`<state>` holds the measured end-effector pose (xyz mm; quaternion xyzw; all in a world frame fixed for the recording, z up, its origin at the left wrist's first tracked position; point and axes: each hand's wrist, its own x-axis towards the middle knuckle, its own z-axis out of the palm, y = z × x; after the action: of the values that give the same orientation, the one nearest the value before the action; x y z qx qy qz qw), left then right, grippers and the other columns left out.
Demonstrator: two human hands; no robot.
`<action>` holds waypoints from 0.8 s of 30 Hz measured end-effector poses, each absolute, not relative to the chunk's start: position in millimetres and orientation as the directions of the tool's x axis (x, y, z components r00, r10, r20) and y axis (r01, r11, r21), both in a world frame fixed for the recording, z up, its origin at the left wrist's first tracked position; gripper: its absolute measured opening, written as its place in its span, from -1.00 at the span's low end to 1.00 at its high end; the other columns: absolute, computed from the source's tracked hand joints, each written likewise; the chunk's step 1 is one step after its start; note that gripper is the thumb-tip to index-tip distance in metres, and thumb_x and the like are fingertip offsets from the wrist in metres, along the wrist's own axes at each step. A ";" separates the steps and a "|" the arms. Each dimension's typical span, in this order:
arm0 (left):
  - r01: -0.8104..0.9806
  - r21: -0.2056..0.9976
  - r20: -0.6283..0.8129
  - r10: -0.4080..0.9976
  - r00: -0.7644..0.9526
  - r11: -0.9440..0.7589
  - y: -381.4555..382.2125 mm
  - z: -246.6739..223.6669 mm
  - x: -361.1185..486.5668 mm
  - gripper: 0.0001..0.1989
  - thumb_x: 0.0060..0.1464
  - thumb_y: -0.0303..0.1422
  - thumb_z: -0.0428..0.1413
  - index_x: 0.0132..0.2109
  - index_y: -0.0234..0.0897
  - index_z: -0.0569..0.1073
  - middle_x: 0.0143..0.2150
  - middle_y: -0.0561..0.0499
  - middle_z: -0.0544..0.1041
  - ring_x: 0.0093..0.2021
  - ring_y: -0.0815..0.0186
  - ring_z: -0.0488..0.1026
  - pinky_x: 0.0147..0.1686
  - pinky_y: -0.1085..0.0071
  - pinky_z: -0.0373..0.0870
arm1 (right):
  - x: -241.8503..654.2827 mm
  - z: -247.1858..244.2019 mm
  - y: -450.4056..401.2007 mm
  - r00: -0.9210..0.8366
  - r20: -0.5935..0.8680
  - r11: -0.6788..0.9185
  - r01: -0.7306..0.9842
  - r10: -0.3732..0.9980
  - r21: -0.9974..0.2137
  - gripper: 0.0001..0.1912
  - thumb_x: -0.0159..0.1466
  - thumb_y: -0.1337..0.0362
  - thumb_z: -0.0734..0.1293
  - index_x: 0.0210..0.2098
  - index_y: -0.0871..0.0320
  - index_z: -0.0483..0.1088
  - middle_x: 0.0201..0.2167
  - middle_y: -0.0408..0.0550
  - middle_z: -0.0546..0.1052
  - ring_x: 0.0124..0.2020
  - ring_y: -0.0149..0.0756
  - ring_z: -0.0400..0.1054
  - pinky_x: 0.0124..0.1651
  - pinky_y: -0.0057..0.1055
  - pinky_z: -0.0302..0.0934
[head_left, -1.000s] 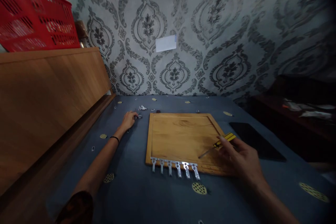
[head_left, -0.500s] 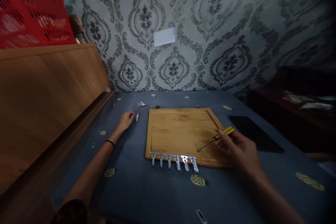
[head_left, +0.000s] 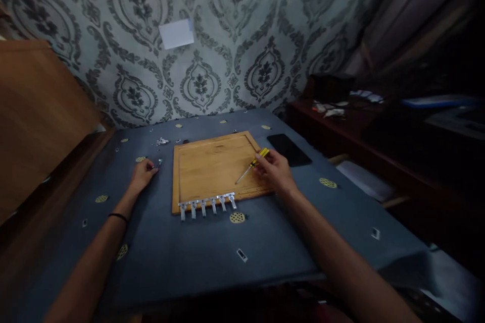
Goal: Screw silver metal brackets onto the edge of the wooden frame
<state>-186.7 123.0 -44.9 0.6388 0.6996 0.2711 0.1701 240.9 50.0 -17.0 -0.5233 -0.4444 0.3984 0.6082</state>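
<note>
My right hand [head_left: 276,171] grips a yellow-and-black screwdriver [head_left: 259,156], its tip pointing down over the wooden panel [head_left: 212,166]. Along the panel's near edge runs a row of several silver metal clips [head_left: 203,206], their tabs sticking out past the edge. Left of the panel, my left hand [head_left: 142,175] is at the cloth with thumb and fingers pinched. A small glint shows between them, too small to name. Right beside these fingertips is a loose metal clip [head_left: 160,162]; whether they touch it is unclear. Farther back lies a small pile of metal pieces [head_left: 162,141].
A dark blue patterned cloth [head_left: 182,267] covers the table. A flat black sheet [head_left: 290,149] lies right of the panel. Wooden furniture [head_left: 45,96] stands at the left, and a dark red cabinet [head_left: 341,126] with clutter stands at the right. Behind is a wallpapered wall [head_left: 227,50].
The view has swung to the right, so everything sits farther left. My left fingers stay near the loose clip and are pinched. My right hand still holds the screwdriver over the panel.
</note>
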 end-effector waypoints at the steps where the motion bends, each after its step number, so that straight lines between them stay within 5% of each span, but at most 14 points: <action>1: 0.788 0.615 0.112 0.986 -0.126 0.031 121.4 -42.4 -186.0 -0.63 0.29 -0.23 0.15 0.15 -0.30 0.41 0.12 -0.14 0.47 0.02 0.15 0.50 -0.02 0.09 0.52 | 241.5 -17.1 50.4 0.299 0.131 0.151 -0.047 0.945 -0.987 -0.50 -0.05 -0.10 0.53 -0.37 0.14 0.39 -0.54 -0.19 0.47 -0.59 -0.41 0.35 -0.58 -0.50 0.18; 7: 0.683 0.728 0.169 0.981 -0.095 -0.059 102.1 -20.0 -169.9 -0.66 0.29 -0.23 0.14 0.12 -0.31 0.43 0.08 -0.13 0.49 -0.02 0.17 0.51 -0.05 0.12 0.53 | 250.8 -10.0 52.2 0.350 0.089 0.198 -0.290 0.933 -0.936 -0.56 0.02 -0.08 0.51 -0.41 0.09 0.31 -0.51 -0.23 0.45 -0.51 -0.46 0.32 -0.49 -0.56 0.23; 11: 0.569 0.804 0.191 0.981 0.028 -0.173 83.3 2.5 -133.2 -0.76 0.22 -0.21 0.18 -0.16 -0.34 0.48 -0.25 -0.01 0.53 -0.26 0.30 0.50 -0.20 0.30 0.50 | 256.0 3.0 33.6 0.209 0.040 0.132 -0.452 0.977 -0.882 -0.56 0.03 -0.09 0.49 -0.41 0.09 0.31 -0.49 -0.20 0.46 -0.51 -0.45 0.31 -0.47 -0.53 0.28; 17: 0.393 0.881 0.122 0.930 0.348 -0.263 56.5 24.0 -40.3 -0.74 0.03 -0.16 0.21 -0.24 -0.27 0.51 -0.35 0.04 0.54 -0.32 0.31 0.48 -0.25 0.39 0.43 | 247.9 6.4 -27.7 -0.028 -0.051 -0.058 -0.527 0.998 -0.848 -0.62 0.02 0.05 0.56 -0.41 0.16 0.40 -0.60 -0.29 0.31 -0.72 -0.66 -0.11 -0.73 -0.61 -0.29; 24: 0.370 0.899 -0.079 0.742 0.665 -0.236 51.0 19.0 39.0 -0.83 0.05 -0.32 0.15 -0.24 -0.32 0.56 -0.36 0.02 0.56 -0.37 0.35 0.46 -0.31 0.44 0.37 | 221.6 -7.3 -67.7 -0.083 -0.192 -0.209 -0.438 0.978 -0.875 -0.55 0.04 0.07 0.57 -0.19 0.19 0.50 -0.54 -0.22 0.48 -0.73 -0.67 -0.06 -0.69 -0.56 -0.32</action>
<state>39.0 51.0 19.0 0.7637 0.3641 0.1865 0.4993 221.6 -67.7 -7.3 -0.4125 -0.3275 0.6589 0.5370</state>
